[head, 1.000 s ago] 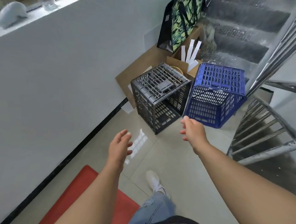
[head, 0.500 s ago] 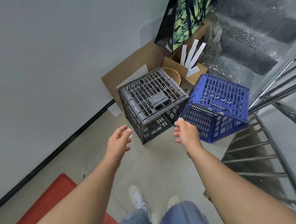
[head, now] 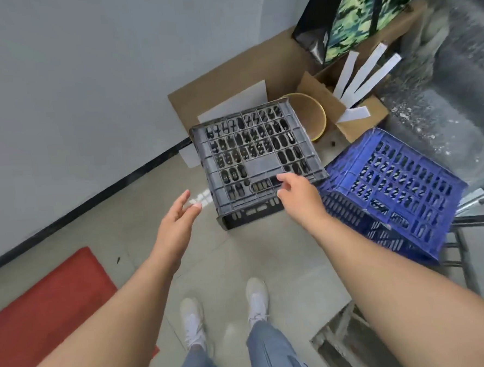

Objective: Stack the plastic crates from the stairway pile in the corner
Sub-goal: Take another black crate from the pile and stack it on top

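A grey plastic crate (head: 250, 151) stands upside down on the floor by the wall, its slotted base facing up. A blue plastic crate (head: 399, 185) leans tilted against its right side. My right hand (head: 296, 192) hovers over the grey crate's near right corner, fingers loosely curled at the edge and holding nothing. My left hand (head: 177, 218) is spread open just left of the grey crate, not touching it.
Flat cardboard (head: 228, 79), an open box with white strips (head: 354, 91), a round tub (head: 307, 114) and a camouflage bag (head: 366, 11) fill the corner. Stone steps (head: 456, 85) and a metal railing (head: 480, 205) lie right. A red mat (head: 44, 306) lies left.
I have stepped closer to the crates. Both hands have moved forward; the right one now reaches the grey crate's near edge.
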A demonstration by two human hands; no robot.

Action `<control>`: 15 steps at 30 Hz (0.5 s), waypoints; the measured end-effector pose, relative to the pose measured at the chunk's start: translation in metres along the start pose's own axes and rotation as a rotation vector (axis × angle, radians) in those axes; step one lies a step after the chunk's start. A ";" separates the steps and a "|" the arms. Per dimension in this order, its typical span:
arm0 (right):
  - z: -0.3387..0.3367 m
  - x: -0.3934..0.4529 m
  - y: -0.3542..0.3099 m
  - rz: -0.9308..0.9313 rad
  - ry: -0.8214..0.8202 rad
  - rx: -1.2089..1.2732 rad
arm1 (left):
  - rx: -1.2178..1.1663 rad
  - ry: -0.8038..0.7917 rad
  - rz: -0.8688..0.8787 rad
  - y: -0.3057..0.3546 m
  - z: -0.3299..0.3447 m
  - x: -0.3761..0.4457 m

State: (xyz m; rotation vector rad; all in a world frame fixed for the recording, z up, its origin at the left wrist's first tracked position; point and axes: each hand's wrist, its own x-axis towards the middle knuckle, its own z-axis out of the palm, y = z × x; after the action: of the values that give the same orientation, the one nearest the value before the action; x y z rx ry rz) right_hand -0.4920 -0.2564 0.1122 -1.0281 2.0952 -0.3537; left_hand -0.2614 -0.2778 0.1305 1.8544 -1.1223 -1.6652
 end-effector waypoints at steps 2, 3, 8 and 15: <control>-0.002 0.023 0.001 -0.049 -0.046 -0.119 | -0.021 0.023 -0.030 -0.005 0.008 0.010; -0.002 0.032 0.002 -0.073 -0.070 -0.168 | -0.037 0.032 -0.045 -0.007 0.012 0.014; 0.005 0.065 0.008 -0.161 -0.179 -0.395 | -0.099 0.072 -0.119 -0.024 0.024 0.033; 0.036 0.097 0.019 -0.324 -0.295 -0.834 | -0.160 0.132 -0.180 -0.053 0.022 0.050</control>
State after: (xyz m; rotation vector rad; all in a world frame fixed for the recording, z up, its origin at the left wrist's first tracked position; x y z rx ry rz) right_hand -0.5134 -0.3157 0.0281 -1.7755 1.8035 0.5489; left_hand -0.2689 -0.2809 0.0548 1.9772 -0.7656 -1.6464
